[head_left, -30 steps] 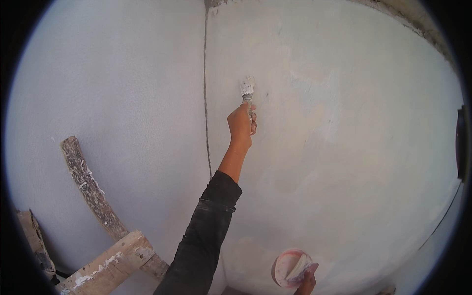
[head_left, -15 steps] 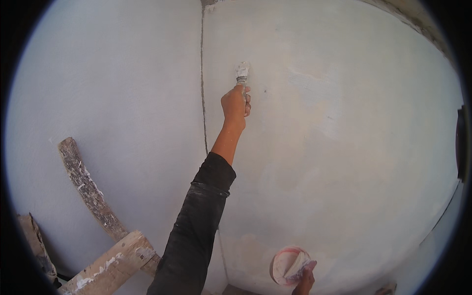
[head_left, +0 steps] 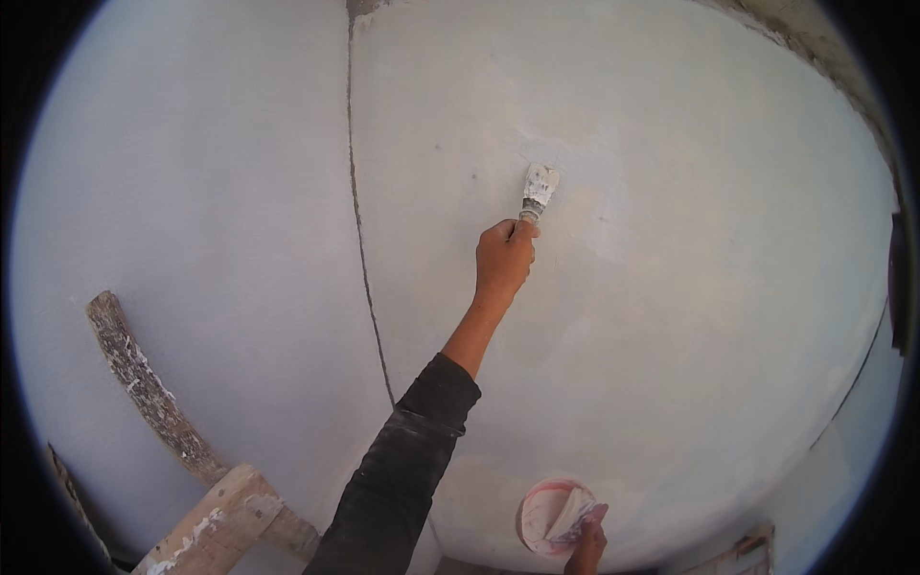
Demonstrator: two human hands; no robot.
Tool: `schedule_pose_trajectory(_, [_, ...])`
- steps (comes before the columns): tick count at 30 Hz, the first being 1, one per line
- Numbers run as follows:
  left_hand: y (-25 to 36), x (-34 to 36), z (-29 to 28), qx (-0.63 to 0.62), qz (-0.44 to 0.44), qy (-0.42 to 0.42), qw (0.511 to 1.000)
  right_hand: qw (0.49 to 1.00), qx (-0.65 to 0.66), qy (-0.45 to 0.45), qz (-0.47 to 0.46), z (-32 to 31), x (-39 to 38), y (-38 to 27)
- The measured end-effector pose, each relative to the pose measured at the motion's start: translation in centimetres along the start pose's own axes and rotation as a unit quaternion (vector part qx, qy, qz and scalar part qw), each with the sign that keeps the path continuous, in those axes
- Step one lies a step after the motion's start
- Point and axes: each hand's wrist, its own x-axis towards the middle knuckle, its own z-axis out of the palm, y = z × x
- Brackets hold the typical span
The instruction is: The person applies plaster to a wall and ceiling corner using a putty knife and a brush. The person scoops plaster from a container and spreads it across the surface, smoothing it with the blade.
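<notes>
My left hand (head_left: 505, 257), at the end of a dark sleeve, is closed round the handle of a putty knife (head_left: 540, 186). White filler is smeared over its blade, which is raised in front of the pale wall (head_left: 671, 316), beside a lighter patch; I cannot tell whether it touches. Low in the view, my right hand (head_left: 587, 542) grips a pale, filler-coated scraper (head_left: 570, 516). Its wide blade lies over the mouth of a round pinkish-white tub (head_left: 533, 505). What supports the tub is hidden.
A dark crack (head_left: 360, 230) runs down the wall corner. At lower left, a rough wooden pole (head_left: 144, 383) meets a filler-spattered plank (head_left: 206, 527). A wooden frame (head_left: 752, 551) shows at lower right, and a dark object (head_left: 898, 283) sits at the right rim.
My left hand has carried the putty knife rightward across the wall, away from the corner crack. The view has shifted slightly right. My right hand stays at the tub with the scraper.
</notes>
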Motion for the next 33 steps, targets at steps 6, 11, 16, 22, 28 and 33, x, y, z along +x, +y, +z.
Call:
schedule_pose_trajectory(6, [-0.2,0.3,0.1,0.000,-0.003,-0.005,1.000,0.998,0.047,0.036,-0.015,1.1,-1.4,0.4])
schedule_pose_trajectory(11, [0.2,0.4,1.2,0.004,0.019,0.004,1.000,0.999,0.052,-0.006,0.006,0.9,-0.1,3.8])
schedule_pose_trajectory(16, [-0.5,0.4,0.4,-0.016,-0.005,0.017,1.000,0.999,0.028,0.021,-0.037,-0.5,-0.2,1.2])
schedule_pose_trajectory(22, [1.4,0.2,1.8,0.012,0.019,-0.020,1.000,0.999,0.041,0.012,0.011,0.2,-0.6,1.6])
schedule_pose_trajectory(28, [-0.8,0.9,5.1,0.069,0.060,-0.026,0.995,0.999,0.036,0.000,0.007,-0.2,-0.3,1.3])
schedule_pose_trajectory(33, [1.6,2.8,7.1,0.060,0.079,-0.023,0.995,1.000,0.007,0.003,-0.012,-1.3,0.7,2.5])
